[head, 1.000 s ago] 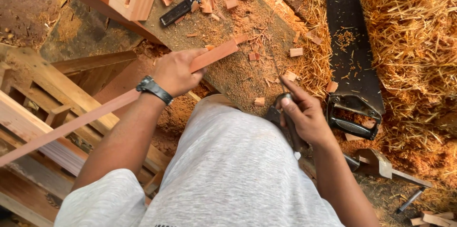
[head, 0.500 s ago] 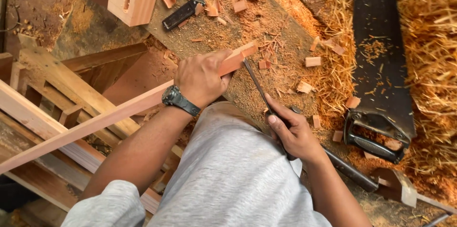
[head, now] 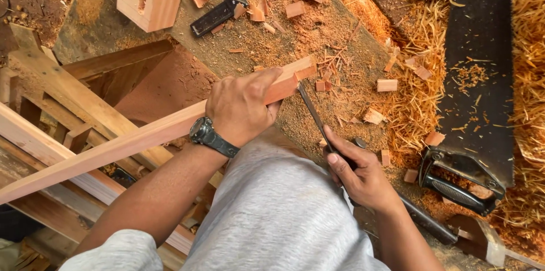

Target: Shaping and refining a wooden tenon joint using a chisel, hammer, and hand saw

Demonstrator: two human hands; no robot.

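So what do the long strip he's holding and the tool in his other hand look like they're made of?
Long reddish strip: bare unfinished wood, by its visible grain and matching offcuts. Slim dark chisel blade: apparently metal, dull grey and thin; its handle is hidden inside the right hand. The left hand grips the strip.

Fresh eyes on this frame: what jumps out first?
The left hand pins a long wooden strip across the middle, while the right hand holds a chisel to its end. A big handsaw lies at right on straw-coloured shavings.
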